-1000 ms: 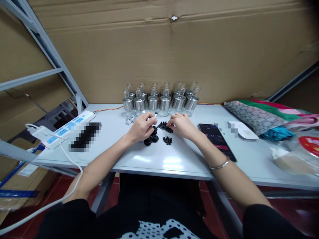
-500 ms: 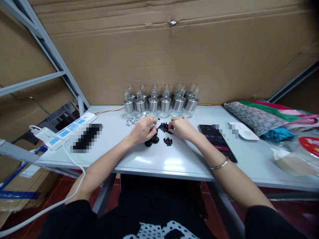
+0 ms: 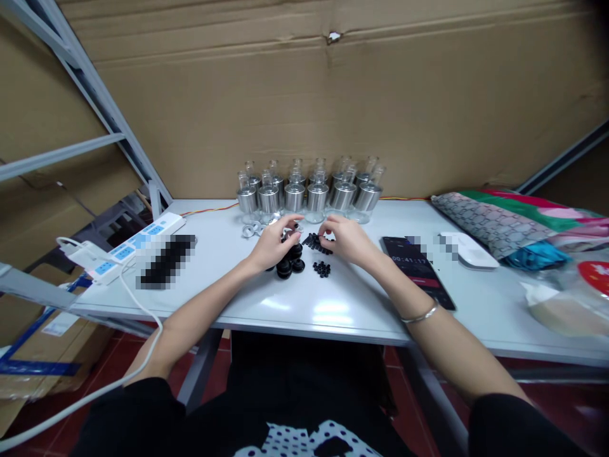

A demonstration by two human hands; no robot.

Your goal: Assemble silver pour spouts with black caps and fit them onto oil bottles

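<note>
Above a pile of round black knobs [image 3: 284, 269] my left hand [image 3: 270, 246] has thumb and fingers curved around a small silver cap [image 3: 299, 230], with a dark spot at its top. My right hand [image 3: 346, 238] is bent over short black pins [image 3: 314, 241], thumb and forefinger brought together; whatever lies between their tips is too small to make out. Just in front of the pins is a cluster of tiny black rings [image 3: 322, 269]. Silver ring-shaped pieces [image 3: 249, 230] lie left of and partly behind my left hand.
Two rows of glass bottles with metal sleeves [image 3: 294, 198] stand along the cardboard wall [image 3: 304, 114]. On the left are a power strip [image 3: 137, 247] and a white cable [image 3: 143, 311]. A phone with a timer [image 3: 419, 273], a white device [image 3: 469, 251] and a tape roll [image 3: 566, 311] lie right.
My left hand has lifted slightly off the black knobs, its fingers stretching out and the thumb moving apart. My right hand has shifted a little upward, still by the black pins.
</note>
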